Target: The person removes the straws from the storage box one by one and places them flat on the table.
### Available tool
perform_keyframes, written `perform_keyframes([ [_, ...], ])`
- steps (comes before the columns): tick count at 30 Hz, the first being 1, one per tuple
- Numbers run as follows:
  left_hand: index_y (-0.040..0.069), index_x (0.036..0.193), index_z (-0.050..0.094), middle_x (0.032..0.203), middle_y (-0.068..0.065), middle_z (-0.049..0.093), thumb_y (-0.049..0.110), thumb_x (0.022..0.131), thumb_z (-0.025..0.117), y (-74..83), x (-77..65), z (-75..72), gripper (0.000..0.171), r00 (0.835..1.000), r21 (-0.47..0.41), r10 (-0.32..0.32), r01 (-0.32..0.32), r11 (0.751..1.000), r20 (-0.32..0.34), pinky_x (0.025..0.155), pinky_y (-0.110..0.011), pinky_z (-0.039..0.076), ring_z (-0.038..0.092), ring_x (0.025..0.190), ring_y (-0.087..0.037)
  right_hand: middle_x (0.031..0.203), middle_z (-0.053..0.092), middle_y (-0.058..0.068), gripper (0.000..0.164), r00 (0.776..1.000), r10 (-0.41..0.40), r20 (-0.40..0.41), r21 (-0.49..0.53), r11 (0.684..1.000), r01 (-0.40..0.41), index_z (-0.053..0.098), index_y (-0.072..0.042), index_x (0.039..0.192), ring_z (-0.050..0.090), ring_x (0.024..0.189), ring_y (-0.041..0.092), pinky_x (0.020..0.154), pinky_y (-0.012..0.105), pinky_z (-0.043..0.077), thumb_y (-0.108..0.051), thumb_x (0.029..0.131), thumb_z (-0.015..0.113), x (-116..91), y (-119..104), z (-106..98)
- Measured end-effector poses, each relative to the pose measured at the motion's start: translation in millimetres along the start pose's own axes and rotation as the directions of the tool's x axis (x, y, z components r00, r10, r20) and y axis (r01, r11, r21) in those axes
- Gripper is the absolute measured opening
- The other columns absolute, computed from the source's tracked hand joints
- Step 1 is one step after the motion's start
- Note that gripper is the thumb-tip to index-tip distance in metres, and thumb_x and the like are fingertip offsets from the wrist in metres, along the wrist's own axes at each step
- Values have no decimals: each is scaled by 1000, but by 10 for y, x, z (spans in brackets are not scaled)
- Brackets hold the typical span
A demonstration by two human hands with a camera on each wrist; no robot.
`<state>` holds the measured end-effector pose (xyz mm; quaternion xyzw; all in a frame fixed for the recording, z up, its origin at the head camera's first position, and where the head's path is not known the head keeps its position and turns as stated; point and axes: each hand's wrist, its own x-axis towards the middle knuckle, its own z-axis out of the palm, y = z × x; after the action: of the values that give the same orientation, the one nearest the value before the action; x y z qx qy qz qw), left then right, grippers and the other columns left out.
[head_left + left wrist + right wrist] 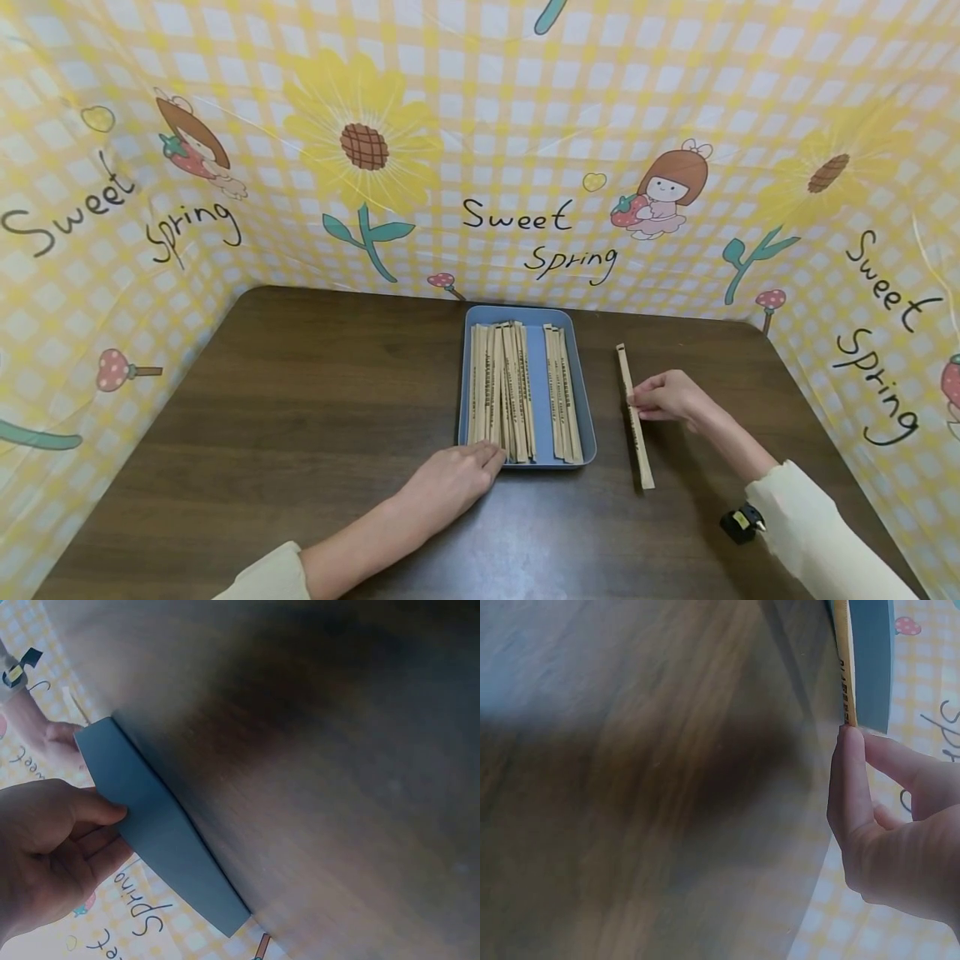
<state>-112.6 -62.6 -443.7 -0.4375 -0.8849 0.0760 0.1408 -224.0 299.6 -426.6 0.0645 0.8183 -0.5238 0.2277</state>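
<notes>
Head view: right hand (pixel 671 396) pinches one slim paper packet (pixel 641 450)

The packet is at the right hand's fingertips, clamped between thumb and fingers. Its long axis runs away from the person, the far end leaning slightly left; its near end extends past the fingertips toward the person. Whether it touches the worktop (pixel 337 375) cannot be told. Just left of that hand sits the blue tray (pixel 537 400), its long side running roughly the same way. The left hand (pixel 453 479) grips the tray's near-left edge, thumb on the outer wall. Ahead of it lies a larger row of packets (pixel 498 392); a smaller row (pixel 564 396) lies farther right.
</notes>
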Motion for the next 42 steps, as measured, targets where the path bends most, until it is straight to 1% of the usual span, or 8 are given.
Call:
perform_keyframes([
  [5,5,124,69,124,-10,68,5,90,69,-2,-5,1,34,1000,-6,-6,6,1000,1,93,-27,54,64,115,-20,94,72,14,23,1000,-1,0,5,1000,1,60,20,110,69,75,15,71,26,60,2,95,64,-34,73,-58],
  [10,5,124,70,124,-9,68,5,91,69,-2,-3,-2,33,1000,-15,-6,6,1000,-3,92,-27,54,64,115,-19,92,71,13,24,1000,-5,8,-16,1000,5,60,21,109,69,75,16,72,28,61,3,94,65,-66,137,-106],
  [15,5,123,70,123,-9,68,5,90,70,5,-2,-2,33,1000,-25,-6,6,1000,-11,92,-27,54,65,114,-19,92,72,14,25,1000,-8,17,-23,1000,8,59,22,109,69,76,16,72,29,61,4,94,64,-83,185,-141],
  [20,5,124,70,124,-10,68,4,90,70,11,-3,3,33,1000,-30,-3,3,1000,2,92,-26,54,64,114,-19,91,72,15,23,1000,5,17,-33,999,-4,60,22,107,69,75,16,71,30,61,4,94,64,-84,227,-160],
  [29,5,125,69,125,-9,67,4,91,68,-2,4,-9,34,1000,-20,-9,10,1000,22,92,-27,54,64,115,-19,90,73,15,22,1000,4,4,-38,999,-4,61,21,105,70,74,17,70,29,61,4,92,65,-75,247,-193],
  [33,5,125,69,126,-10,67,4,91,68,-1,2,-15,34,999,-24,-13,14,1000,31,93,-27,54,63,116,-19,88,73,13,19,1000,3,-3,-60,998,-3,63,19,103,70,75,17,70,29,61,3,92,66,-66,263,-207],
  [42,6,125,69,125,-9,67,3,90,70,9,-7,-25,35,999,-23,-18,19,1000,29,93,-26,54,63,116,-19,87,72,14,15,1000,-4,-8,-91,996,4,64,17,97,69,74,17,69,30,61,4,91,67,-52,288,-216],
])
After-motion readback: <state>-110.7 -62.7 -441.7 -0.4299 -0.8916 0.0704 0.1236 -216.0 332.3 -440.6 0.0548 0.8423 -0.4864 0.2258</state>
